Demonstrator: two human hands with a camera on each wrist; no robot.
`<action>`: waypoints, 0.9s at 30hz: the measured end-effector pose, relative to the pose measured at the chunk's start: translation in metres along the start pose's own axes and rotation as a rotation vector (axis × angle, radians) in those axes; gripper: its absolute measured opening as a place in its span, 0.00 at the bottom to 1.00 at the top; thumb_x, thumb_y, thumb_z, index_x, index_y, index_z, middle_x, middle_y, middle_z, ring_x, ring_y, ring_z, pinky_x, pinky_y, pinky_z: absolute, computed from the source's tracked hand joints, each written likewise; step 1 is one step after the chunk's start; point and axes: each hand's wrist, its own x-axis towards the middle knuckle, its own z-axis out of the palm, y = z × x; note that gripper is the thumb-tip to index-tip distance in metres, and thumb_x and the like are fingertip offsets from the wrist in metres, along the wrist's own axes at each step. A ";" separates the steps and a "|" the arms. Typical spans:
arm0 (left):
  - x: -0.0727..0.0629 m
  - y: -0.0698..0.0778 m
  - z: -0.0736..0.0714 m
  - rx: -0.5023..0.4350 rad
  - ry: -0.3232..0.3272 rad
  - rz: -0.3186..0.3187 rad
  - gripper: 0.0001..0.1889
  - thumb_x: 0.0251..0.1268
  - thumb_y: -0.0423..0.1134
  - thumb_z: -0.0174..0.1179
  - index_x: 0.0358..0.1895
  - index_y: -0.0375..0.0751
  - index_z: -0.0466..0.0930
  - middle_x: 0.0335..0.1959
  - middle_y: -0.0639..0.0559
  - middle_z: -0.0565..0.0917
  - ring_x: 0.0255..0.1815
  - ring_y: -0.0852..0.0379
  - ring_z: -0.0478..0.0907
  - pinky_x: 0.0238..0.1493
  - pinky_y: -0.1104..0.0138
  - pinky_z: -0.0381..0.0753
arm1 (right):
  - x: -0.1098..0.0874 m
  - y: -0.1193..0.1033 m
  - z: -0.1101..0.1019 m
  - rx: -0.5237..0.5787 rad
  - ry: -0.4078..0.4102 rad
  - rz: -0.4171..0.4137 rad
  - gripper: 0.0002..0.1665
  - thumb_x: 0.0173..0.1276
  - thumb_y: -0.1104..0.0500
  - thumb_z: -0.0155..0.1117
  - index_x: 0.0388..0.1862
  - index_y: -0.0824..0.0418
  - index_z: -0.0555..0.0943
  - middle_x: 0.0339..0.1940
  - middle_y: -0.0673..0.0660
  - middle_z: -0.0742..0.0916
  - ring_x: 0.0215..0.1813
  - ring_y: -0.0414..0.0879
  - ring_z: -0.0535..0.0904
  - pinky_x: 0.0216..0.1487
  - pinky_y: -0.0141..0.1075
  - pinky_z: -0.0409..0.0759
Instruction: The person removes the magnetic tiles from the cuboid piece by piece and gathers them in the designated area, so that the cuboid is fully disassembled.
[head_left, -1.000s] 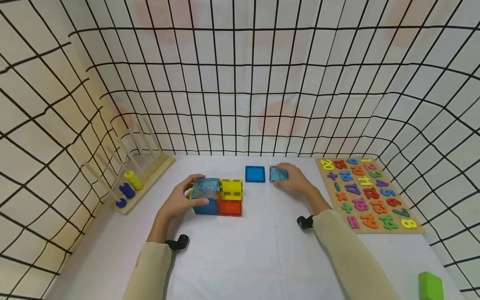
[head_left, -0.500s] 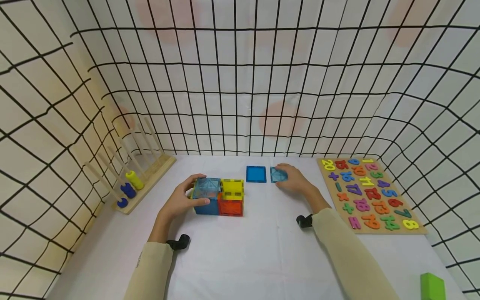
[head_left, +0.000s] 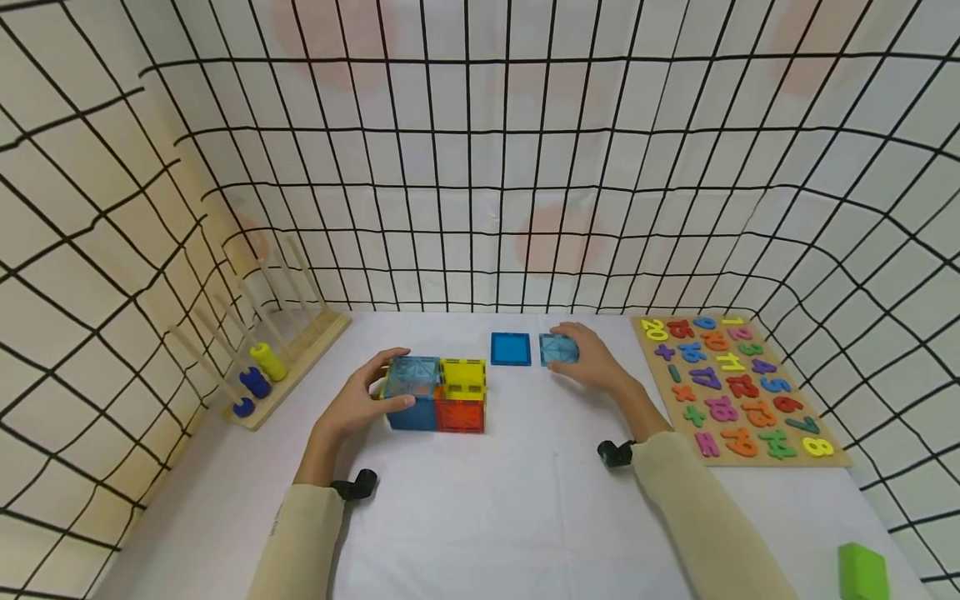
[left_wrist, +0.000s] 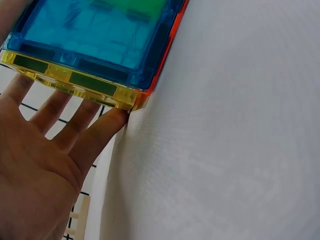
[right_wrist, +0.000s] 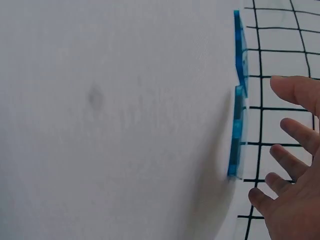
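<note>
My left hand (head_left: 358,398) grips the left side of a box of see-through magnetic tiles (head_left: 460,415), its thumb along the blue front. The box has blue and red front tiles, yellow walls and a light blue tile (head_left: 415,372) over its left half; the right half is uncovered on top. In the left wrist view the fingers (left_wrist: 97,137) touch the yellow side. My right hand (head_left: 588,360) hovers at another light blue tile (head_left: 557,348) lying flat. In the right wrist view its spread fingers stand apart from the tile's edge (right_wrist: 235,132). A darker blue tile (head_left: 511,349) lies to its left.
A wooden peg stand (head_left: 318,333) with blue and yellow beads stands at the left. On the right lies a wooden number board (head_left: 693,414) with coloured numerals. A green block (head_left: 862,572) sits near the front right. White grid-patterned cloth (head_left: 480,167) rises behind the table.
My right hand has shifted slightly, and a bit more of the light blue tile beside it shows than half a second ago. My left hand and the tile box stay in place.
</note>
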 end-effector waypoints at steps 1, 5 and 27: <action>0.000 0.000 -0.001 -0.001 0.001 0.003 0.41 0.58 0.50 0.77 0.75 0.66 0.66 0.78 0.56 0.66 0.79 0.35 0.59 0.71 0.30 0.64 | -0.002 -0.003 0.000 0.012 0.006 -0.012 0.40 0.68 0.51 0.71 0.76 0.57 0.69 0.81 0.66 0.65 0.82 0.67 0.57 0.78 0.68 0.56; -0.001 -0.001 -0.003 -0.004 -0.004 0.011 0.40 0.60 0.49 0.76 0.75 0.61 0.66 0.78 0.56 0.66 0.79 0.35 0.59 0.71 0.30 0.63 | -0.013 -0.016 0.002 0.062 0.027 -0.031 0.40 0.68 0.49 0.72 0.76 0.53 0.69 0.81 0.62 0.66 0.81 0.65 0.58 0.77 0.68 0.59; -0.001 0.004 0.001 0.020 -0.014 -0.021 0.40 0.61 0.51 0.74 0.75 0.64 0.64 0.79 0.52 0.64 0.80 0.33 0.56 0.72 0.30 0.62 | -0.065 -0.065 0.025 0.294 -0.005 -0.116 0.37 0.69 0.45 0.72 0.73 0.52 0.72 0.71 0.56 0.80 0.68 0.57 0.80 0.65 0.54 0.81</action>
